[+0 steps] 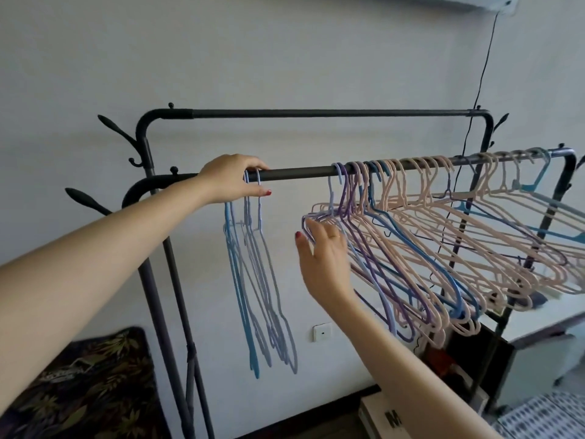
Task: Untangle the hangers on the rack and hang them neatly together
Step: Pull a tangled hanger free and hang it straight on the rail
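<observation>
Two hands (pixel 232 179), two rails (pixel 300 172) (hangers (pixel 411 248) too tangled to count).

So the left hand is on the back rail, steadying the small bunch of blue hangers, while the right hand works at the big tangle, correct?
Not quite. The head view shows the left hand on the front rail, not the back one. The rest holds.

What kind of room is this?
Probably a bedroom or laundry corner at home: a black clothes rack crowded with plastic hangers, a wall socket, and patterned bedding nearby.
</observation>
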